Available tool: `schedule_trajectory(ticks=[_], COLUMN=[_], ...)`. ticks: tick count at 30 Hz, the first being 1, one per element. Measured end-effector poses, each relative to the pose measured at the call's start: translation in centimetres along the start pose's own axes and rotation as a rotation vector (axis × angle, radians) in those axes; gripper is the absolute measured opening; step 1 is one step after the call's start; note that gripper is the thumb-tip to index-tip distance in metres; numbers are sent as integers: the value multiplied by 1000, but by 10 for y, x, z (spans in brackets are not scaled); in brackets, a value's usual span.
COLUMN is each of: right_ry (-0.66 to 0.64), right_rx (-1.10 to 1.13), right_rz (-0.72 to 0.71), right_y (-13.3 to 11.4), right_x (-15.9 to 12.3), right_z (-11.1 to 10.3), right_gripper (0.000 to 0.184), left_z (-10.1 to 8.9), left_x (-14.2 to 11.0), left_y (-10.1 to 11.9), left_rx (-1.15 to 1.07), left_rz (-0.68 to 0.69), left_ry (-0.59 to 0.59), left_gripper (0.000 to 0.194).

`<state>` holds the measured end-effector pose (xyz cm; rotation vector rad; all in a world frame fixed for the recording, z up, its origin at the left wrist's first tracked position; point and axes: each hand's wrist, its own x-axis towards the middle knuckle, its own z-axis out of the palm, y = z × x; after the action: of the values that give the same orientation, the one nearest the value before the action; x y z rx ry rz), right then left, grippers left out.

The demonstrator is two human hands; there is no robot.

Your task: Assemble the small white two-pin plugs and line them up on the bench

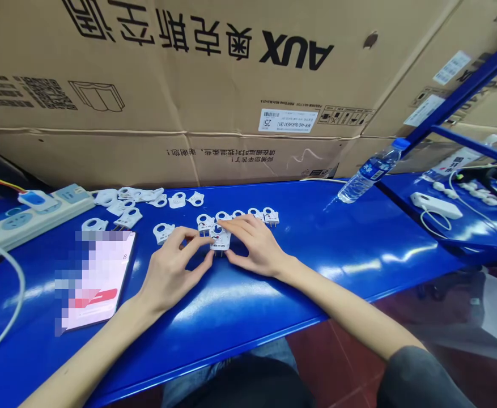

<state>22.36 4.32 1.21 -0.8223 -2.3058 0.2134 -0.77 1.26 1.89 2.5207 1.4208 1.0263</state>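
Note:
Between my two hands is a small white plug housing (pixel 220 242) with a round hole at its top and metal pins pointing down toward me. My left hand (pixel 178 263) pinches its left side with thumb and forefinger. From the other side, my right hand (pixel 252 246) grips its right edge, fingers over the top. Just behind it stands a row of similar white housings, one at the left end (pixel 205 222) and one at the right end (pixel 271 216); my right fingers partly cover the middle ones. Another white housing (pixel 163 233) lies left of my left hand.
A pile of white plastic parts (pixel 129 195) lies at the back left. A phone (pixel 101 283) rests left of my left forearm, near a power strip (pixel 31 218). Behind the blue table (pixel 316 272) stands a large cardboard box (pixel 214 96). A water bottle (pixel 369 173) leans at the right.

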Motion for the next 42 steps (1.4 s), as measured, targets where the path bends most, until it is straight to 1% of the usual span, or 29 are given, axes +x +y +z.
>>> schedule_trajectory(ticks=[3,5,9,13,16,19,22,24,28,32,35,39,42], right_ry=[-7,-18,-22,6,2,-9,-7,-12,-21,-19,-16,-32,-37], right_rx=[-1,-7,-21,-41,-49,-52,-51,-49,-45,-46,-52,-49,-43], right_rz=[-4,5,24,36,45,52,55,66,76,77,70,79,86], right_y=[-1,-1,1,3,3,2,1,1,1,1,1,1,1], right_x=[0,0,0,0,0,0,1,1,1,1,1,1,1], right_z=[0,0,0,1,2,2,2,1,2,2,1,1,2], right_gripper=[54,55,55,50,49,48,48,48,49,48,47,49,51], left_z=[-1,-1,-6,-15,-22,-25,-23,-20,-16,-21,-26,-28,-28], left_x=[0,1,5,9,11,12,10,8,5,7,9,8,7], left_y=[0,0,-7,-25,-35,-38,-37,-38,-40,-38,-35,-35,-36], left_rx=[18,22,54,192,273,292,297,302,310,309,363,470,511], left_rz=[54,50,-59,-196,-269,-300,-313,-314,-309,-311,-345,-415,-438], left_ry=[5,7,29,37,9,-51,-118,-142,-147,-173,-201,-272,-277], left_gripper=[17,18,20,24,27,29,31,32,32,26,24,31,31])
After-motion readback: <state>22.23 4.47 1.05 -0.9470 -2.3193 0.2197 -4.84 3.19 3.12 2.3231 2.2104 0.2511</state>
